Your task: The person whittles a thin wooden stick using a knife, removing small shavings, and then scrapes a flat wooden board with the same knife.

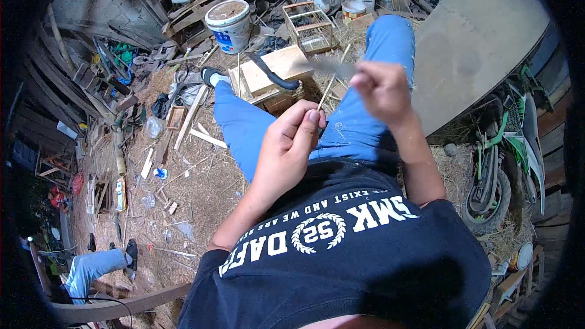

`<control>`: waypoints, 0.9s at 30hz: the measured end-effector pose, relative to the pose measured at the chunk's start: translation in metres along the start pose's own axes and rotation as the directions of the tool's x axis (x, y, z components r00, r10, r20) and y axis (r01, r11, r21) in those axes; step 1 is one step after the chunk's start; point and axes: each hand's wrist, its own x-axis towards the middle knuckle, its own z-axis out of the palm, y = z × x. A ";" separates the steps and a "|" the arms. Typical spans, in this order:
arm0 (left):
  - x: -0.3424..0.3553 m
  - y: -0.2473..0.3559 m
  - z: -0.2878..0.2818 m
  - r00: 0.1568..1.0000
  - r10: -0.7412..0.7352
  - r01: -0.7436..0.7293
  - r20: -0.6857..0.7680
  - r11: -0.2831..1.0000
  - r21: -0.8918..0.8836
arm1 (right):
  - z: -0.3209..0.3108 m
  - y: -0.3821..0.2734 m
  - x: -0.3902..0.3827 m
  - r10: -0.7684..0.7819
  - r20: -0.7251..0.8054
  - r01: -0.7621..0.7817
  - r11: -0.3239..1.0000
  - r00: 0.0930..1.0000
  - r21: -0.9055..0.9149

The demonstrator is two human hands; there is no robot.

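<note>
My left hand (pixel 292 137) is closed, thumb and fingers pinching a thin wooden stick (pixel 332 79) that slants up and away over my lap. To its right, my right hand (pixel 385 90) is raised above my thigh and closed around the handle of a knife. The knife's blade (pixel 326 67) is smeared by motion and points left, near the stick; whether the two touch I cannot tell. Beyond my left hand, a black curved tool (pixel 273 74) rests over a pale wooden block (pixel 268 73) between my legs.
A white bucket (pixel 228 27) and a small wooden frame cage (pixel 309 28) stand ahead. Wood scraps (pixel 192 117) and shavings litter the floor at left. A large board (pixel 481 36) leans at right, near a green and white motorbike (pixel 496 164). Another person's leg (pixel 97 271) shows at lower left.
</note>
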 end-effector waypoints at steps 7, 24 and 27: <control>0.000 -0.005 -0.005 1.000 -0.004 0.006 0.021 0.996 -0.087 | -0.006 0.016 0.004 0.364 -0.136 -0.343 0.926 0.921 0.159; 0.020 -0.008 -0.014 0.991 0.041 -0.063 -0.126 0.981 -0.181 | 0.011 -0.008 -0.010 0.441 0.321 -0.528 0.508 0.838 0.681; 0.042 -0.008 -0.036 0.932 0.246 -0.308 -0.266 0.925 -0.222 | 0.010 -0.009 -0.011 0.549 0.407 -0.646 0.358 0.729 0.674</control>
